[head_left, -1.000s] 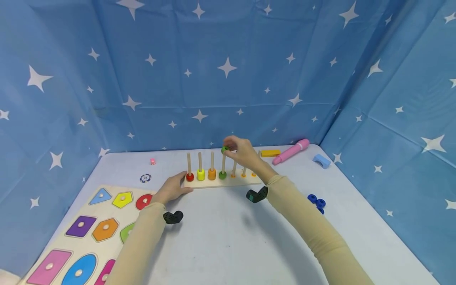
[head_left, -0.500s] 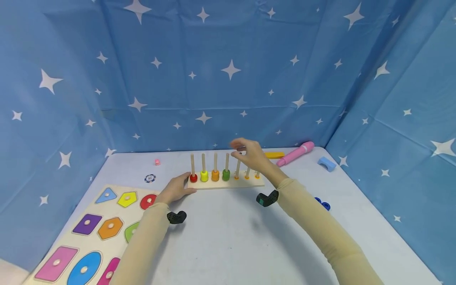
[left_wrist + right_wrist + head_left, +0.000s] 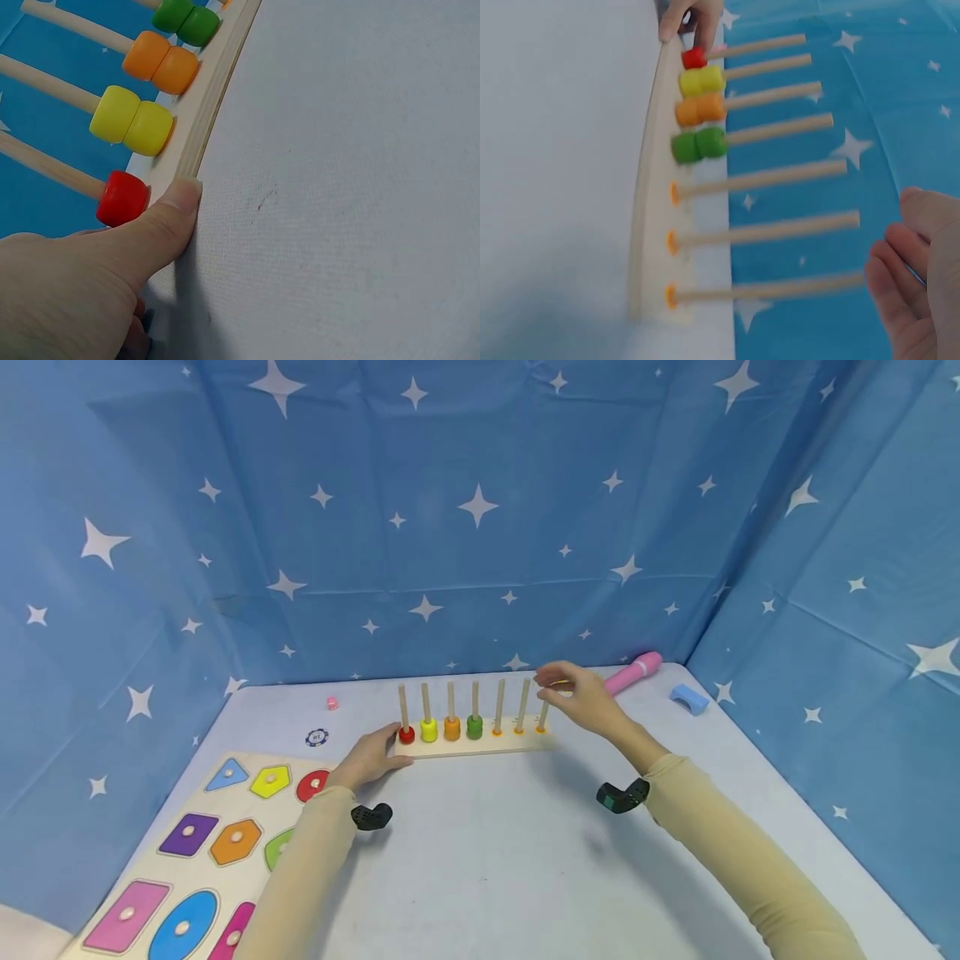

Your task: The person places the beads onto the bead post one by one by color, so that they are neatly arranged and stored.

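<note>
A wooden peg board (image 3: 442, 752) with a row of upright pegs stands near the back of the table. Its left end is gripped by my left hand (image 3: 369, 757), the thumb along the front edge. From the left, the pegs carry one red bead (image 3: 122, 199), two yellow beads (image 3: 131, 121), two orange beads (image 3: 160, 63) and two green beads (image 3: 699, 145). The three pegs at the right hold no beads. Beside the top of the rightmost peg (image 3: 802, 288) my right hand (image 3: 588, 700) hovers, its relaxed fingers holding nothing.
A shape puzzle board (image 3: 247, 806) lies at the left. Behind it are a poker chip (image 3: 317, 737) and a small pink piece (image 3: 332, 702). A pink toy microphone (image 3: 636, 672) and a blue arch block (image 3: 689, 699) lie at the back right. A starred curtain borders the table.
My right hand let go of a green bead, which dropped down the fourth peg onto the other green one. Then the hand moved right. My left hand stayed on the board.
</note>
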Motion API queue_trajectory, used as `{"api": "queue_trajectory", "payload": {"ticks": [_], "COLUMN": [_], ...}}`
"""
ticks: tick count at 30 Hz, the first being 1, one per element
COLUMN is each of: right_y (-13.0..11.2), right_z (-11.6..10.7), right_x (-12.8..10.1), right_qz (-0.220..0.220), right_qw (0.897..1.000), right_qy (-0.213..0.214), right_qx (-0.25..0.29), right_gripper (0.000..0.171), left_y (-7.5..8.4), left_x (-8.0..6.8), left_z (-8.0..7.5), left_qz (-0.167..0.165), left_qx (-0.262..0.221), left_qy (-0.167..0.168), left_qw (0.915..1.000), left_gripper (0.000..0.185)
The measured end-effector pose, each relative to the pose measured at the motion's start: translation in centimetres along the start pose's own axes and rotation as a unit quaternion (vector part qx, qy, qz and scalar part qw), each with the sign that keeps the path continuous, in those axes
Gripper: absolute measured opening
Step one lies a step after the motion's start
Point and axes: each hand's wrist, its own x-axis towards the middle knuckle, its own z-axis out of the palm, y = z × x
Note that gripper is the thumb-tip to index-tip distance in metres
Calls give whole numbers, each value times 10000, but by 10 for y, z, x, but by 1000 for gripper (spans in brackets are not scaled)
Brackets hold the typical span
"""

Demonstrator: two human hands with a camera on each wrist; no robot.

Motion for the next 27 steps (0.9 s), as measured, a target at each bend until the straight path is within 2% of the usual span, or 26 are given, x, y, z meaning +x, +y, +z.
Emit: {"api": "queue_trajectory", "payload": {"ticks": [5, 10, 18, 22, 27], "right_y": [14, 20, 82, 94, 104], "right_z": [-24, -47, -75, -84, -84], "right_x": [-28, -70, -144, -169, -189], "right_qz": [235, 472, 1047, 1234, 1299], "right_qw": [9997, 9989, 9929, 9899, 9882], "right_qy": [50, 84, 350, 422, 266], "right_qx": [73, 7, -439, -556, -768], "right_gripper": [27, 24, 30, 32, 34], "left_y": [0, 1, -2, -2, -2], "left_x": [0, 2, 1, 0, 0], "left_z": [1, 2, 2, 1, -1], "left_qz": [-12, -57, -118, -32, -1], "left_qx": [-74, -33, -31, -61, -60], "left_qy": [-8, 9, 14, 48, 7], "left_qw": [10000, 10000, 9999, 10000, 10000], "left_gripper": [81, 82, 83, 82, 82]}}
